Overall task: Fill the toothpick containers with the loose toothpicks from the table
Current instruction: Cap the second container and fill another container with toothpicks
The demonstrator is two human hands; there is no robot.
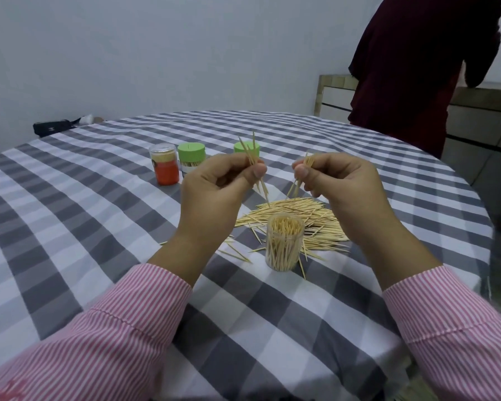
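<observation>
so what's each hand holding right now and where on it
Left hand pinches a few toothpicks near their middle; right hand pinches another small bunch near its upper end.

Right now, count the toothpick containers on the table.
4: an open clear container by the loose pile, an orange-labelled one, a green-lidded one beside it, another green-lidded one partly hidden behind the left hand.

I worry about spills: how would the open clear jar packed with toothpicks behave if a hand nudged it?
The lidless clear plastic toothpick jar stands upright and looks light, so it would probably slide or tip easily. Being taller than wide and open-topped, a tip would likely spill toothpicks onto the checked tablecloth.
</observation>
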